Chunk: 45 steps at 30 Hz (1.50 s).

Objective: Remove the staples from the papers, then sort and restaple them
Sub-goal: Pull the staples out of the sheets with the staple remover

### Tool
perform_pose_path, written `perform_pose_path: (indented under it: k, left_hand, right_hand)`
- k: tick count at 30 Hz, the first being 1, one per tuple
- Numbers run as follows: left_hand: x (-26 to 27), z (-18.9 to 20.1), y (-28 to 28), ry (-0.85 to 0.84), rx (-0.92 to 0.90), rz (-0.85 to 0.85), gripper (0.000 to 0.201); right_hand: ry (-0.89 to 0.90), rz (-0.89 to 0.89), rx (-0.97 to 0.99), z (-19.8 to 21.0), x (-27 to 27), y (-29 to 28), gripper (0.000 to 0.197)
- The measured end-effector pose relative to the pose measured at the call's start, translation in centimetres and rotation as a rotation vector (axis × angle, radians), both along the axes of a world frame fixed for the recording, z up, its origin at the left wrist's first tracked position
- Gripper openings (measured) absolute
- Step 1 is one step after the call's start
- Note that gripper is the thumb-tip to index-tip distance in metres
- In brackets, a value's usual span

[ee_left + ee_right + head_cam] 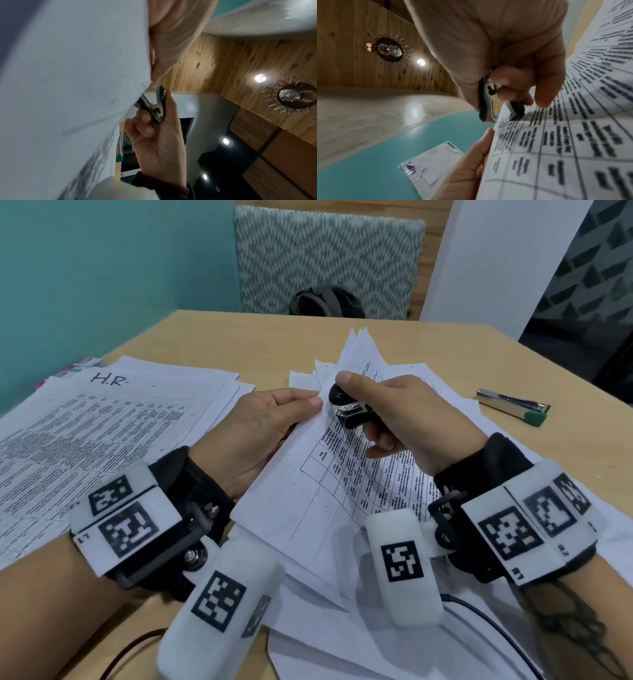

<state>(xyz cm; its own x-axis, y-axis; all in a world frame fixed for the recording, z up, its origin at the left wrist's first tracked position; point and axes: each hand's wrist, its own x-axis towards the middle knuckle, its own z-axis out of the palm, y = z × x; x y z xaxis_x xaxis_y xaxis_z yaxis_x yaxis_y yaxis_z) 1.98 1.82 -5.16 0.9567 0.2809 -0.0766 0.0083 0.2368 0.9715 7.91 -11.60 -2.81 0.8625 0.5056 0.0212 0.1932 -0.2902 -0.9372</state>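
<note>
Stapled papers (329, 474): raised over loose sheets on the table (239, 337), corner pinched by left hand (260, 426). Right hand (404, 419): thumb and fingers curled round staple remover (349, 409). Wrist views alone show its claws parted at the paper corner. Stapler (513, 405): right, apart. Left stack (102, 419): handwritten "H.R". Wrist units hide lower sheets.
</note>
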Motion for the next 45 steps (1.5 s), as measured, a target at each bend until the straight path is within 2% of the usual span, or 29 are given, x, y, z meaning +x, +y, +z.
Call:
perform_pose_path:
  k: [11,20,24,27,29,33,36,40,43,45]
  left_hand:
    - [-0.07,-0.03,-0.02,-0.003,0.000,0.019,0.030]
    - [-0.06,-0.35,0.11,0.022,0.000,-0.006,0.024]
    - [-0.04,-0.49,0.17,0.029,0.012,-0.009,0.015]
    - [-0.14,-0.41,0.06,0.031,0.016,-0.013,0.010]
    - [-0.11,-0.38,0.02,0.028,0.015,-0.008,0.009]
    - [-0.14,-0.27,0.12,-0.003,-0.027,-0.021,0.008]
    - [-0.43,-0.15,0.18,-0.024,-0.066,-0.085,0.015]
    - [-0.41,0.10,0.52,-0.026,-0.037,-0.097,0.017]
    - [-0.36,0.10,0.58,-0.011,-0.016,-0.096,0.017]
    - [-0.39,0.13,0.48,0.005,-0.030,-0.095,0.018]
  right_hand:
    - [0.004,-0.013,-0.017,0.10,-0.07,0.05,0.030]
    - [0.048,0.019,-0.020,-0.03,0.00,0.13,0.029]
    - [0.051,0.011,-0.055,-0.34,0.12,0.32,0.029]
    - [0.018,-0.031,-0.066,-0.59,0.42,0.38,0.045]
    - [0.000,-0.048,-0.055,-0.67,0.46,0.38,0.049]
    - [-0.034,-0.040,-0.016,-0.66,0.53,0.31,0.045]
    - [-0.102,-0.013,-0.007,-0.44,0.14,0.31,0.027]
    - [-0.234,0.010,-0.029,-0.05,0.07,0.11,0.029]
    - [-0.176,0.016,-0.016,0.07,0.10,-0.01,0.027]
    - [-0.043,0.030,0.013,0.23,0.08,-0.03,0.028]
